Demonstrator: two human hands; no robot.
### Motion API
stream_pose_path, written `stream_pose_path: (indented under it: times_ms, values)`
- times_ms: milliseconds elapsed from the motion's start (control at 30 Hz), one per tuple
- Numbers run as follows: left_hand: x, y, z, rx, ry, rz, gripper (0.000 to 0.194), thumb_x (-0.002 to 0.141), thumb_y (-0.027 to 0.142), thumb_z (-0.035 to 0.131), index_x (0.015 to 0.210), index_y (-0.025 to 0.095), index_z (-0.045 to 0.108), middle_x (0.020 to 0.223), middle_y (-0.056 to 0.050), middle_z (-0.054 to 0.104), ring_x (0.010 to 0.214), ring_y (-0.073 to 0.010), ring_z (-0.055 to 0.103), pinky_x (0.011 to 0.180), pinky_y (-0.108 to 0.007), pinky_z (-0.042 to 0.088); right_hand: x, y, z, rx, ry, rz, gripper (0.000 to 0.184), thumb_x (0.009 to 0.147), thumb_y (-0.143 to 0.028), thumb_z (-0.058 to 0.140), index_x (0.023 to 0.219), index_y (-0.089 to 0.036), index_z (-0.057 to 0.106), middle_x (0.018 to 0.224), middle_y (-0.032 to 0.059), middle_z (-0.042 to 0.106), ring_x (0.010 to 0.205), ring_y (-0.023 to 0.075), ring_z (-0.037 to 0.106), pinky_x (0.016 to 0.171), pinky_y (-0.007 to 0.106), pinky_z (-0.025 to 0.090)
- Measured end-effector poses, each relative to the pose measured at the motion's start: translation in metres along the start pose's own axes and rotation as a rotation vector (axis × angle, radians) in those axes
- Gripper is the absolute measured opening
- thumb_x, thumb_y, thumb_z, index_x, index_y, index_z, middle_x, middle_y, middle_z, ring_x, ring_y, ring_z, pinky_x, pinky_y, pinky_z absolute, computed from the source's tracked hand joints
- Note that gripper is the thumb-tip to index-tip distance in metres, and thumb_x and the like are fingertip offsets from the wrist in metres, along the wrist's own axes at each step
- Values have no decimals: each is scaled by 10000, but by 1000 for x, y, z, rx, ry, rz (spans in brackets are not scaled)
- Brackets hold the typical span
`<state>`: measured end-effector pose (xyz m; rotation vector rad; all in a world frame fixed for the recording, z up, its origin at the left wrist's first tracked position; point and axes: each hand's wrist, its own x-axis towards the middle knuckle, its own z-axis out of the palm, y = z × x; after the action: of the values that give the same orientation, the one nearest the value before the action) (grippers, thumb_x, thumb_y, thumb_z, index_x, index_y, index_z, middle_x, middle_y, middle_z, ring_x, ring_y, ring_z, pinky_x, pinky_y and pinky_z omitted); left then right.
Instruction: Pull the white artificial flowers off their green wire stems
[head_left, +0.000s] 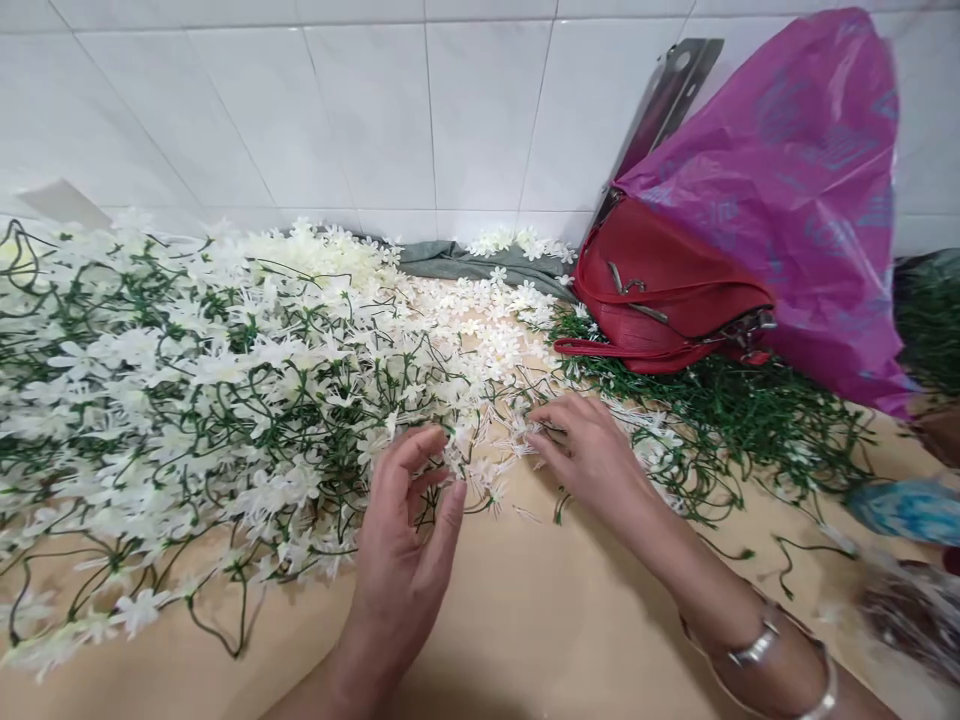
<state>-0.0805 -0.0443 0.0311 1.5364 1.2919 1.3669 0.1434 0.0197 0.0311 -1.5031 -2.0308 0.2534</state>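
My left hand [409,530] is beside the large heap of white artificial flowers [247,370] on green stems. Its fingers curl loosely, the thumb stands apart from them, and nothing is plainly held. My right hand [589,450] reaches in from the right. Its thumb and fingertips close around a small white flower piece [519,430] at the edge of the loose pieces, partly hidden by the fingers. Between and beyond the hands lie scattered loose white blossoms [495,335]. Past my right hand is a pile of bare green stems [720,425].
A red handbag [667,270] rests on the green stems, with a pink plastic bag [810,170] behind it. A metal bar [660,110] leans on the tiled wall [360,110]. Grey-green cloth [465,262] lies along the wall. Clear plastic wrapping [911,610] sits at right on the tan table [517,620].
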Motion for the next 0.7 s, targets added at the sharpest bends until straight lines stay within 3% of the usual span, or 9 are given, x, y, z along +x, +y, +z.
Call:
stream_pose_path:
  times_ms: [100,233,333,433,500,567,633,700]
  values:
    - [-6,7,-8,106,-53,25,379,1011,202,578,1376,286,523,1212,-88,620,1079,-181,671,893,-286,613,8,0,7,-18,-56,-7,175,906,-106,609,799,-224,679,895,86,700,925,284,581,877,431,446]
    - [-5,21,-15,299,-47,178,349,982,139,584,1303,274,582,1133,-64,601,985,-168,649,855,-283,595,6,9,-5,48,-33,24,185,920,-118,575,781,-230,625,905,63,711,924,265,603,888,411,427]
    - [2,30,-7,374,-101,293,258,969,95,586,1169,247,646,1118,-57,627,989,-161,645,887,-281,570,3,12,-12,95,-5,42,148,949,-171,570,827,-234,623,954,51,721,940,254,622,934,417,420]
    - [6,30,13,277,-203,368,222,977,64,561,1123,215,635,1073,-53,666,1040,-155,658,929,-264,555,4,10,-5,65,-21,30,97,944,-184,601,873,-225,653,976,74,719,968,267,619,935,423,434]
    - [3,23,29,220,-314,415,201,991,69,542,1128,190,625,1073,-63,683,1048,-154,667,933,-255,556,6,10,3,18,-78,3,99,923,-166,624,847,-219,659,939,86,711,958,277,616,908,419,446]
    - [-3,13,42,251,-513,496,176,1014,101,522,1155,151,615,1100,-87,704,1075,-171,673,949,-269,560,8,10,8,-12,-127,-31,150,910,-128,608,795,-219,641,892,82,699,916,267,615,884,408,449]
    - [-6,2,51,386,-703,701,198,1043,178,509,1196,113,616,1177,-123,717,1129,-215,670,1019,-337,541,12,12,4,-7,-121,-33,178,902,-107,578,770,-218,620,865,70,697,874,251,617,858,391,449]
    - [-1,-8,59,484,-864,823,322,1049,322,534,1277,105,605,1345,-151,670,1295,-261,597,1165,-425,437,22,12,-10,33,-69,19,149,896,-130,573,779,-214,608,836,51,700,828,233,622,803,356,449]
